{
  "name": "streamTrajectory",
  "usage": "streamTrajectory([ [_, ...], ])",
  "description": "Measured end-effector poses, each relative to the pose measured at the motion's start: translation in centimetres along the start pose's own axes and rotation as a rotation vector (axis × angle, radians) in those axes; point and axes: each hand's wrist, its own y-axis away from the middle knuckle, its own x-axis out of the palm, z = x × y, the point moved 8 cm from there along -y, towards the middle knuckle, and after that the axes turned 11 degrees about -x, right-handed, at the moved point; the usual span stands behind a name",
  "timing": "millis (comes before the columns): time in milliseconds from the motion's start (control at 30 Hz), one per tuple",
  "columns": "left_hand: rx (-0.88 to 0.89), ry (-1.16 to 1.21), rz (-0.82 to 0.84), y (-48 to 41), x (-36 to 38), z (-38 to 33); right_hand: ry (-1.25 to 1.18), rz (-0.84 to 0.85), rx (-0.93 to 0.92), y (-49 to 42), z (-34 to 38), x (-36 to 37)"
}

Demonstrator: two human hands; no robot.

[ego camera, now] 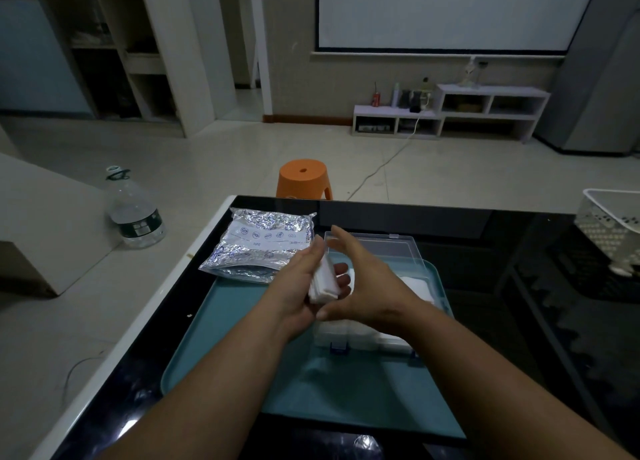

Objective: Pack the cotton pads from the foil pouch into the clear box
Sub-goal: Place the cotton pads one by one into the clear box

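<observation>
A stack of white cotton pads (323, 285) stands on edge between my two hands, above the clear box (398, 252). My left hand (304, 286) cups the stack from the left and below, fingers curled under it. My right hand (360, 286) presses its flat fingers and thumb against the stack's right side. The clear box sits on a teal tray (221, 355) with its lid up; more white pads (415, 290) lie inside, partly hidden by my hands. The silver foil pouch (256, 245) lies at the tray's far left corner, its mouth facing me.
The tray rests on a glossy black table (536, 338) with a white left edge. A white perforated basket (613, 224) stands at the far right. On the floor are an orange stool (304, 179) beyond the table and a large water bottle (133, 210) to the left.
</observation>
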Motion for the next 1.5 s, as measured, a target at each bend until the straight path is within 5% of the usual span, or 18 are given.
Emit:
streamTrajectory([
  [200,-0.059,-0.051,0.032,0.2,0.7,0.7,0.078,0.024,0.065,-0.1,-0.8,0.8],
  [467,0.092,-0.095,0.108,0.5,1.2,0.0,0.097,-0.030,0.029,-0.2,-0.4,-0.1],
  [700,0.000,-0.163,0.144,0.4,1.4,0.8,0.198,0.007,0.008,0.1,0.3,-0.4],
  [1033,0.008,-0.268,0.122,0.5,2.0,0.8,0.250,0.045,0.017,-0.1,-0.3,0.0],
  [1167,0.012,-0.223,-0.016,0.3,0.8,0.4,0.209,0.056,-0.001,0.1,-0.1,-0.3],
  [1500,0.012,-0.038,-0.171,-0.2,-0.3,-0.6,0.112,-0.317,0.122,1.6,-2.5,-3.6],
])
